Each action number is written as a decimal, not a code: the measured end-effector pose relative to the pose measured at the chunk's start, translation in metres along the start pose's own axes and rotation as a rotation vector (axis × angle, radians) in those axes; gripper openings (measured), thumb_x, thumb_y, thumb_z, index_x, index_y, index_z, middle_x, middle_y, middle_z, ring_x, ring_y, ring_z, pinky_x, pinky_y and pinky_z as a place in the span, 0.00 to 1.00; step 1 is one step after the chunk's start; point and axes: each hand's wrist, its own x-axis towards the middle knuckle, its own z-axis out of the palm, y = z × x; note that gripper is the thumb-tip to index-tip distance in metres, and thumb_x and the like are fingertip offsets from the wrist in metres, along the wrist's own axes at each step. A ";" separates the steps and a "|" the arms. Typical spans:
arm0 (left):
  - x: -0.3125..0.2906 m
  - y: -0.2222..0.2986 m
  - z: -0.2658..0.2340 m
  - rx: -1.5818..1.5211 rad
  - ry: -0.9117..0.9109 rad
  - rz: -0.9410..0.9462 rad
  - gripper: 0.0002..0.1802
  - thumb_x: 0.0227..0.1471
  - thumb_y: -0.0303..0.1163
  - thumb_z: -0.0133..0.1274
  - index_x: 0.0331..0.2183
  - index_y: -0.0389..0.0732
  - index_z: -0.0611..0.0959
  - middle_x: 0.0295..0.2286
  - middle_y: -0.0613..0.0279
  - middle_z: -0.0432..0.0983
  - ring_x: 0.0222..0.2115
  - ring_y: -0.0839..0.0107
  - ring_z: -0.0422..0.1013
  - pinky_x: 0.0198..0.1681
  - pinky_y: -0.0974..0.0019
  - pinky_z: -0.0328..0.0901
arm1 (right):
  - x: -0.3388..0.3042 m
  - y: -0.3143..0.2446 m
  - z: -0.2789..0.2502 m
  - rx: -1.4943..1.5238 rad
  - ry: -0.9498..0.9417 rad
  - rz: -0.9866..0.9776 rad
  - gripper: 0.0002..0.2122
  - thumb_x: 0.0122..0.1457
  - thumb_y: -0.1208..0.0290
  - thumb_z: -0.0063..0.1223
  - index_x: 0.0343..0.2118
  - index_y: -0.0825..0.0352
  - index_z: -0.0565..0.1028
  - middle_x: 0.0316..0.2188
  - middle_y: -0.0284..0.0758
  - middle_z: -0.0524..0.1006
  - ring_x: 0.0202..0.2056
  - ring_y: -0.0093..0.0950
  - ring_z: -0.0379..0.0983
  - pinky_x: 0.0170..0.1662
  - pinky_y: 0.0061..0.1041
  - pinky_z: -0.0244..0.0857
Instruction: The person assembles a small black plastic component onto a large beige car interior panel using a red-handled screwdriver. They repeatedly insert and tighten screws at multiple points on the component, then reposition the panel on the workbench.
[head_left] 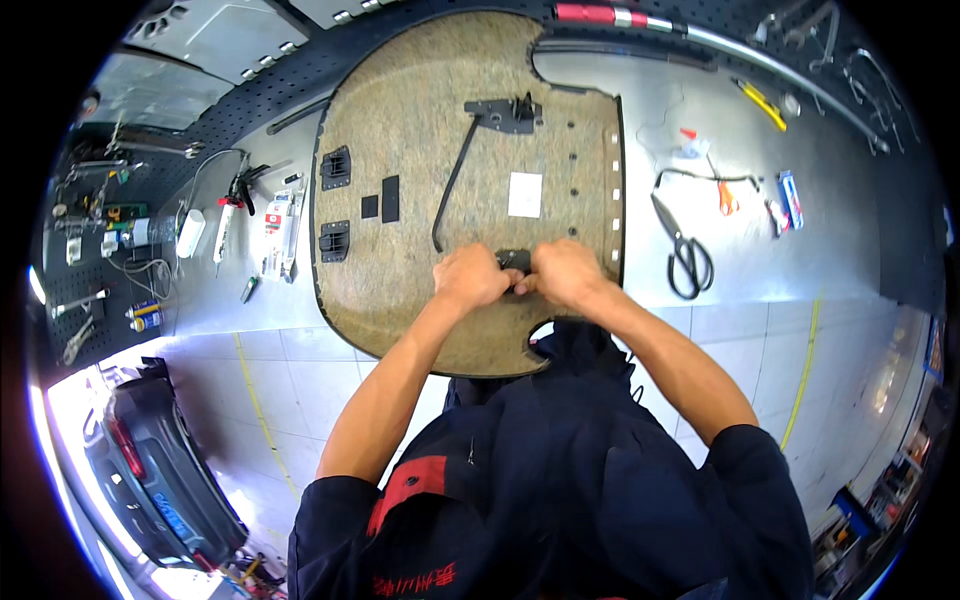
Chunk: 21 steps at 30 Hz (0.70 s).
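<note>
A large brown fibre panel (380,110) with a dark trimmed edge lies on the metal bench. Near its front edge a small black fitting (514,259) shows between my hands. My left hand (468,275) is closed at the fitting's left side, and my right hand (567,273) closes on it from the right. My thumbs almost meet at its near side, and the fingers hide much of it. Farther back, a black latch bracket (505,116) sits on the panel. A thin black rod (456,185) runs from that bracket toward my left hand.
On the bench's right lie black-handled scissors (685,255), a yellow marker-like tool (762,105) and a blue-white box (791,200). A caulking gun (232,205) lies left. Black clips (335,166) and a white label (525,195) sit on the panel. A dark car (165,470) stands behind left.
</note>
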 end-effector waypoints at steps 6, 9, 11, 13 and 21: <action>-0.009 0.015 -0.032 0.019 -0.022 -0.132 0.32 0.36 0.59 0.70 0.33 0.39 0.89 0.36 0.50 0.84 0.42 0.55 0.80 0.46 0.57 0.73 | 0.021 -0.001 -0.015 -0.214 -0.056 -0.252 0.26 0.46 0.47 0.70 0.29 0.73 0.83 0.31 0.48 0.82 0.39 0.46 0.81 0.41 0.41 0.75; -0.022 0.007 -0.030 -0.088 -0.042 -0.209 0.38 0.35 0.61 0.71 0.39 0.39 0.88 0.41 0.50 0.83 0.46 0.56 0.79 0.48 0.58 0.73 | 0.030 -0.006 -0.026 -0.353 -0.141 -0.446 0.22 0.49 0.51 0.68 0.31 0.70 0.83 0.31 0.50 0.82 0.39 0.46 0.81 0.42 0.44 0.74; -0.029 0.008 -0.028 -0.056 0.026 -0.219 0.38 0.36 0.61 0.70 0.40 0.39 0.88 0.42 0.51 0.83 0.47 0.57 0.78 0.48 0.58 0.73 | 0.036 0.001 -0.029 -0.357 -0.123 -0.561 0.19 0.54 0.55 0.65 0.35 0.69 0.82 0.33 0.48 0.82 0.39 0.45 0.80 0.43 0.43 0.73; -0.040 0.014 -0.015 -0.039 0.102 -0.241 0.37 0.38 0.62 0.69 0.39 0.39 0.88 0.41 0.51 0.83 0.46 0.56 0.79 0.47 0.57 0.73 | 0.037 0.007 -0.034 -0.189 -0.020 -0.604 0.15 0.58 0.59 0.60 0.39 0.68 0.80 0.34 0.46 0.82 0.39 0.45 0.80 0.44 0.42 0.72; -0.045 0.051 0.020 -0.139 0.314 -0.428 0.26 0.45 0.53 0.67 0.37 0.41 0.89 0.37 0.55 0.85 0.40 0.58 0.81 0.40 0.60 0.74 | 0.077 0.001 -0.017 0.326 0.424 -0.750 0.10 0.67 0.68 0.47 0.42 0.66 0.78 0.37 0.44 0.81 0.40 0.44 0.78 0.44 0.39 0.69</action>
